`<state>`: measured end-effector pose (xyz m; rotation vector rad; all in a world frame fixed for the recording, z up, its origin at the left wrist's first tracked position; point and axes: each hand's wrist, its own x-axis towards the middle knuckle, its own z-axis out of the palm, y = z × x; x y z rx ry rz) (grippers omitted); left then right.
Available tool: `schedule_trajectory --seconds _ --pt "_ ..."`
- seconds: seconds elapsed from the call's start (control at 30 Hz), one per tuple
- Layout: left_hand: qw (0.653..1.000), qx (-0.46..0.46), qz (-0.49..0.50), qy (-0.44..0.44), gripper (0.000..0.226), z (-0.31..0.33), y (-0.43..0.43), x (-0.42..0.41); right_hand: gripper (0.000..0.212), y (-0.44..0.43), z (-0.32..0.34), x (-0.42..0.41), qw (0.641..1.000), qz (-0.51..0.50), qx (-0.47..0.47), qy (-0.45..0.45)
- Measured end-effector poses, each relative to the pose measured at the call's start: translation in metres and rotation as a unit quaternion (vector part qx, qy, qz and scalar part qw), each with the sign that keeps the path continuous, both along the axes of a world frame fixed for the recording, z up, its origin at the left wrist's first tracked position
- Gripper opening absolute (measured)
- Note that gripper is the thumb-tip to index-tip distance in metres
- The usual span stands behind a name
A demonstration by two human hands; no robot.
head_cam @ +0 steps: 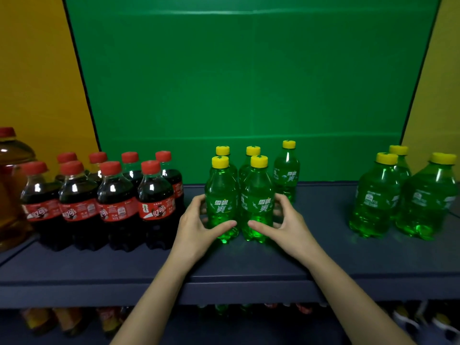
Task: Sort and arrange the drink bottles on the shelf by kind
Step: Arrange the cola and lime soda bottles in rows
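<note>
On the dark shelf (323, 250) a block of several cola bottles (117, 200) with red caps stands at the left. In the middle stand several green bottles with yellow caps. My left hand (199, 225) curls round the front-left green bottle (220, 205), thumb across its front. My right hand (281, 225) curls round the front-right green bottle (257, 207) the same way. A lone green bottle (286, 175) stands behind and to the right. Three more green bottles (398, 195) stand apart at the far right.
A large amber bottle (10, 185) with a red cap stands at the far left edge. A green panel (249, 83) backs the shelf. Below the shelf front, a lower shelf (74, 322) holds more drinks, blurred.
</note>
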<state>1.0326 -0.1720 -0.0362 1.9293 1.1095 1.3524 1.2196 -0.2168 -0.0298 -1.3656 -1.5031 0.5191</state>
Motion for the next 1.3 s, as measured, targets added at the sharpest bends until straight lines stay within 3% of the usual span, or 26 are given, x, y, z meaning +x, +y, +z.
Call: schedule_trajectory --seconds 0.13,0.23,0.37,0.5,0.6,0.7,0.83,1.0,1.13,1.3 --pt "1.0 0.007 0.001 0.005 0.065 0.001 0.0 0.001 0.085 0.003 -0.002 -0.004 1.0 -0.013 0.011 -0.016" --pt "1.0 0.02 0.015 0.012 0.075 0.001 -0.003 0.001 0.084 0.0 -0.001 -0.003 0.999 -0.019 0.009 -0.025" --pt "0.994 0.086 0.066 0.0 0.086 0.003 -0.008 -0.002 0.058 -0.02 0.002 0.006 0.995 -0.072 0.066 0.012" --pt "0.971 0.221 0.094 -0.02 0.055 0.009 -0.02 -0.001 0.028 -0.045 0.003 0.041 0.962 -0.2 0.187 0.004" --pt "0.961 0.263 0.071 -0.045 0.024 0.012 -0.033 0.011 0.031 -0.059 0.005 0.081 0.927 -0.301 0.224 0.012" --pt "0.965 0.254 0.011 -0.057 0.012 0.017 -0.047 0.037 0.049 -0.067 0.003 0.122 0.924 -0.334 0.185 0.029" --pt "0.977 0.182 -0.084 -0.068 0.009 0.022 -0.065 0.091 0.067 -0.067 0.002 0.158 0.971 -0.235 0.036 -0.017" --pt "0.981 0.023 -0.152 -0.115 0.023 0.023 -0.056 0.154 0.086 -0.063 0.009 0.181 0.993 -0.092 -0.068 0.037" --pt "0.981 -0.092 -0.058 -0.16 0.035 0.02 -0.028 0.19 0.099 -0.054 0.007 0.194 0.992 -0.026 -0.119 0.027" --pt "0.985 -0.097 0.073 -0.123 0.069 0.02 0.013 0.221 0.097 -0.036 0.008 0.193 0.995 0.029 -0.093 0.029"
